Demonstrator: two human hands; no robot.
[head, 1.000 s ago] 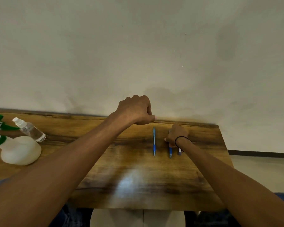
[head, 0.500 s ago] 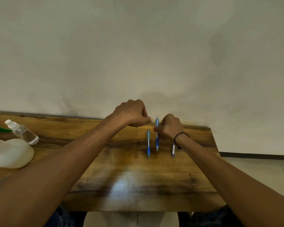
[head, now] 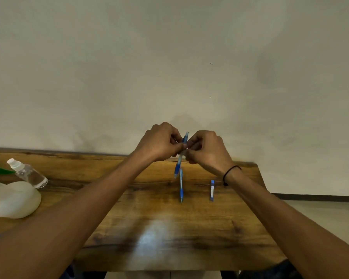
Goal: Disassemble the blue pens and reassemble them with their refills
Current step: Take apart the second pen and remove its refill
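Both hands, left hand [head: 159, 141] and right hand [head: 207, 150], pinch one blue pen [head: 181, 156] mid-barrel, raised above the tabletop [head: 169, 228], tip down. Second pen [head: 181, 186] lies flat below; refill case [head: 212, 189] just right.

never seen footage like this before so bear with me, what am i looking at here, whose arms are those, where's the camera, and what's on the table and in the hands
There is no machine here. The arms belong to a person, and the single camera sits on their head, looking forward and down, so you see both arms reaching out from below.

The left hand and the right hand meet above a wooden table. Together they pinch one blue pen, held nearly upright in the air with its tip pointing down.

On the table lies a second blue pen. To its right is a small blue and white stick, too small to identify. At the far left stand a white spray bottle with green parts and a small clear bottle lying tilted. The right wrist wears a thin black band.
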